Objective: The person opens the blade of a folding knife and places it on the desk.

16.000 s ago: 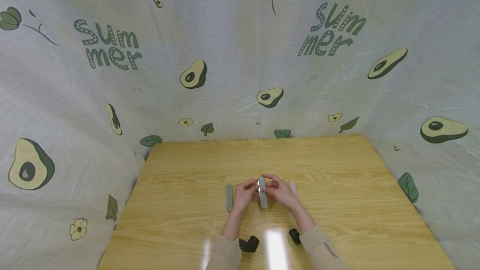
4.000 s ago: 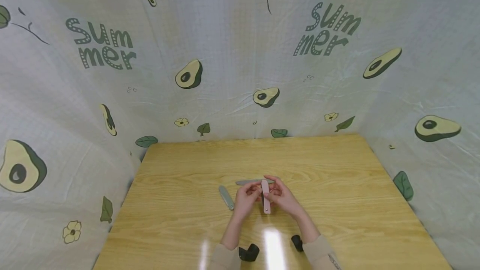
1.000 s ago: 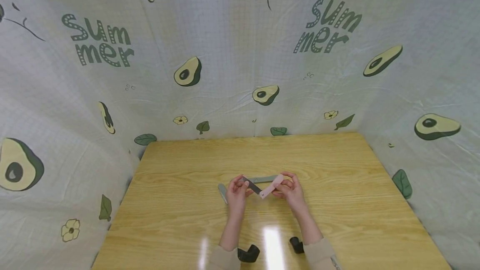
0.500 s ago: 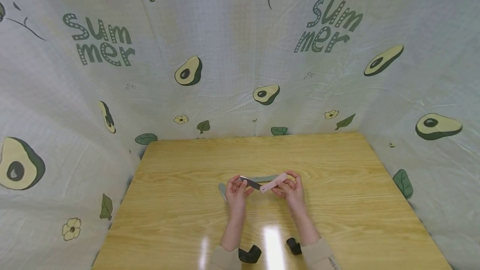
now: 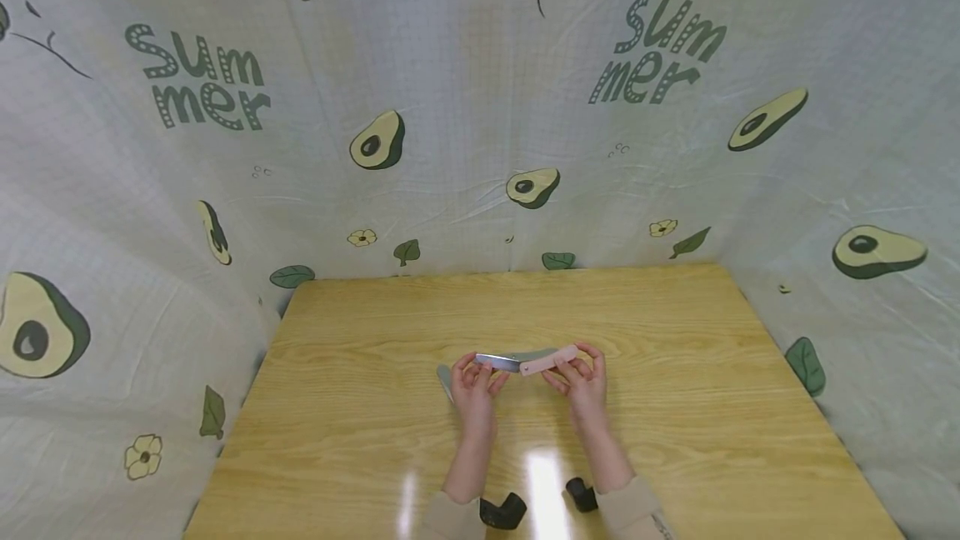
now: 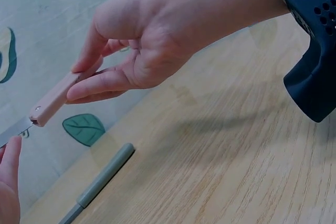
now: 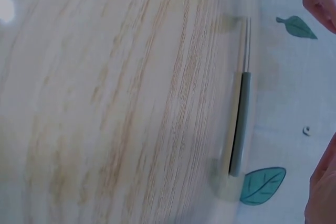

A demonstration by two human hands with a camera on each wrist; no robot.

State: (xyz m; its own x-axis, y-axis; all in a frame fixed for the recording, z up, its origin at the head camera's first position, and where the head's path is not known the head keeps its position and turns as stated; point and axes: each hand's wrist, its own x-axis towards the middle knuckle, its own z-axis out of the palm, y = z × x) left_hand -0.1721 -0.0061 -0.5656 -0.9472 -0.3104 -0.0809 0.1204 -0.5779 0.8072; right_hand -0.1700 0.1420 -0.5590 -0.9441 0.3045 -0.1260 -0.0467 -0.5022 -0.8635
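Note:
In the head view, both hands hold up a pink folding knife (image 5: pixel 547 362) over the table. My left hand (image 5: pixel 474 382) pinches its shiny blade (image 5: pixel 498 363); my right hand (image 5: pixel 589 380) grips the pink handle between thumb and fingers. Blade and handle stand almost in line, bent slightly at the pivot. The left wrist view shows the right hand (image 6: pixel 142 40) on the handle and a thumb and finger of the left hand (image 6: pixel 8 187) at the blade. Behind them lies an unfolded grey folding knife (image 7: pixel 240 124), its blade (image 7: pixel 248 45) pointing left.
A second grey folding knife (image 5: pixel 445 378) lies beside the left hand, partly hidden by it. The wooden table (image 5: pixel 360 440) meets a printed cloth (image 5: pixel 450 65) at its back and sides. Black devices (image 5: pixel 504 512) sit at both wrists.
Sixteen seconds ago a grey knife was in the hands; now it lies at the back. The pink knife, folded four seconds ago, has been swung open, and its angle has widened since one second ago.

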